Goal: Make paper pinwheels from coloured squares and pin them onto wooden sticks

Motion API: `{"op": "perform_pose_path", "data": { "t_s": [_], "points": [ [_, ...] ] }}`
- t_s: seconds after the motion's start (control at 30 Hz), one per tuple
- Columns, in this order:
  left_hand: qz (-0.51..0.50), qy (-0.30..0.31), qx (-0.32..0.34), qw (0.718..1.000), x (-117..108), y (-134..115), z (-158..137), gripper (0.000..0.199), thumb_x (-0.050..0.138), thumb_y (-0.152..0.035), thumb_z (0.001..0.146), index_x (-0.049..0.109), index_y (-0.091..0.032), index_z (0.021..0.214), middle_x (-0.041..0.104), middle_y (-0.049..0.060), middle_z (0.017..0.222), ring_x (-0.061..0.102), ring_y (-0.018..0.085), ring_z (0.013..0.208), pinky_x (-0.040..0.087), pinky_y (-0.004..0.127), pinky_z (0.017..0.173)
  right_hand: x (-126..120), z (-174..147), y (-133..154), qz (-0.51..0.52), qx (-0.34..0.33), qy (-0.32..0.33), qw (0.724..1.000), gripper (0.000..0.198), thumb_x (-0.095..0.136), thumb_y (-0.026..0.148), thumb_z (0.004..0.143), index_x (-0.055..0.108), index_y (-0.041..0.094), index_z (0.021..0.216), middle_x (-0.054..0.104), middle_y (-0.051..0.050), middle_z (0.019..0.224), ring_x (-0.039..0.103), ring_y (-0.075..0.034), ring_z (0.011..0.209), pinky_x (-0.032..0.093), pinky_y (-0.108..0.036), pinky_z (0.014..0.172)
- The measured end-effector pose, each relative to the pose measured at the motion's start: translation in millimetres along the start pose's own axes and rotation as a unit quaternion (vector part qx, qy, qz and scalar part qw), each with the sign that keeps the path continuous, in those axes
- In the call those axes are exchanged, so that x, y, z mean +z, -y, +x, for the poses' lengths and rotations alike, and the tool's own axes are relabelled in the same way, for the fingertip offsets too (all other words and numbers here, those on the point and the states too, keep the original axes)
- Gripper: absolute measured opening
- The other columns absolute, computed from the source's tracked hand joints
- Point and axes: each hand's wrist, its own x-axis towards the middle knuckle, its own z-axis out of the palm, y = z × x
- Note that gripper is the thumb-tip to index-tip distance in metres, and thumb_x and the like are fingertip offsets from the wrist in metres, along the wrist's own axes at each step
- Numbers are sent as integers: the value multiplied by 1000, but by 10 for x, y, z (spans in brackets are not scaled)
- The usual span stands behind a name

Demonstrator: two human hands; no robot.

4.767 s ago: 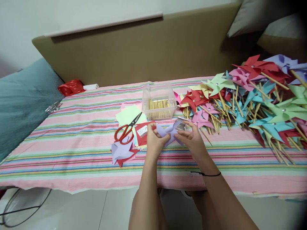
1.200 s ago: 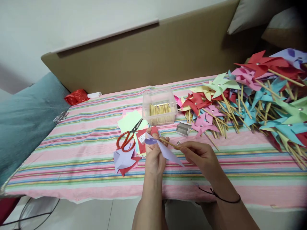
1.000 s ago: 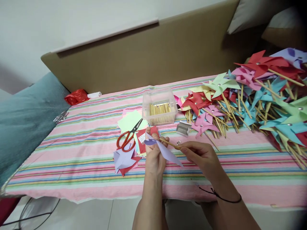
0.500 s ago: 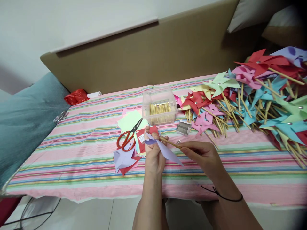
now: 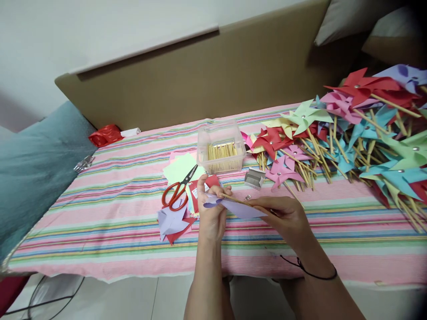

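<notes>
A light purple paper pinwheel (image 5: 243, 210) is in my left hand (image 5: 212, 218), whose fingers are closed around its centre while the index finger points upward. My right hand (image 5: 287, 217) grips a thin wooden stick (image 5: 236, 200) near its right end. The stick lies along the upper side of the paper, its far end at my left fingers. One paper tip reaches the right fingertips; I cannot tell whether they pinch it. Left of my hands, red-handled scissors (image 5: 175, 194) rest on paper sheets (image 5: 180, 170), near a purple cut paper piece (image 5: 171, 221).
A clear plastic box (image 5: 218, 167) of wooden sticks stands behind my hands. Right of it are a small open box (image 5: 255, 178), tiny metal pieces (image 5: 247, 197) and a large heap of finished pinwheels (image 5: 345, 133). A red bag (image 5: 106, 135) lies at the back left.
The paper pinwheel has tilted flatter, its long tip swinging up to my right fingers. My right hand has closed in along the stick, and my left index finger has straightened.
</notes>
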Motion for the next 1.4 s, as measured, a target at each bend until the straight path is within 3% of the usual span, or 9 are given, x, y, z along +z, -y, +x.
{"op": "perform_pose_path", "data": {
  "t_s": [0.17,0.33,0.63,1.0,1.17,1.4],
  "points": [
    [11,-3,-25,1000,-42,-7,-12,86,90,-26,53,48,-36,127,52,-13,59,62,8,61,45,34,98,-2,4,7,-21,4,13,1000,14,71,33,77,81,25,83,75,-6,71,64,-19,58,43,-25,42],
    [8,3,-24,1000,-28,-15,-20,90,91,-29,50,48,-36,128,53,-13,58,59,6,55,45,30,96,3,-4,0,-24,2,25,999,14,70,33,78,81,25,82,70,-5,61,63,-19,58,43,-25,41],
    [-3,6,-18,1000,2,-27,-25,80,91,-32,49,54,-37,120,54,-12,59,55,5,54,46,30,92,-1,-10,-5,-23,-1,52,998,15,69,32,79,81,24,83,68,-4,59,64,-19,59,45,-26,45],
    [-1,0,-15,1000,38,-51,-34,71,89,-32,54,56,-37,116,46,-12,55,51,5,52,47,33,89,37,1,15,5,2,74,997,17,69,31,78,81,20,84,62,-2,51,45,-10,43,33,-23,39],
    [2,0,-9,1000,34,-46,-29,62,88,-29,56,58,-36,110,45,-12,57,50,4,51,46,33,92,36,-11,7,3,10,77,997,18,68,34,79,81,23,85,65,-3,55,48,-12,46,35,-24,41],
    [-10,6,-18,1000,40,-46,-21,75,90,-29,51,55,-38,117,50,-12,61,51,5,54,47,34,93,49,-48,-44,12,41,66,997,21,68,39,81,80,22,86,65,-3,58,46,-11,47,32,-23,41]
  ]
}}
